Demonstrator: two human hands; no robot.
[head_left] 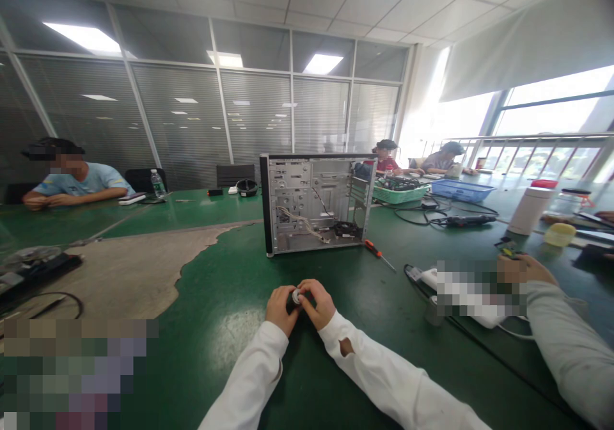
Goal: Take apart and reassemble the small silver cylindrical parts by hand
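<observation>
Both hands grasp a small, dark cylindrical object with a pale end [296,297] at near centre: the left hand [281,308] grips the body; the right hand [319,303] has its fingers at the end. Handling appears in progress; the remaining work cannot be determined. Beyond, the silver metal computer case with a black edge [330,193] stands upright, near side already open, a black fan [346,229] inside. An orange-and-black screwdriver [373,249] lies at its near right corner, a possible obstruction there. A co-worker's hand [535,271] works far right.

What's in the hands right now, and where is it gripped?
A small dark cylinder with a silvery end: the left hand grips its dark side; the right hand appears to pinch its silvery end.
</observation>
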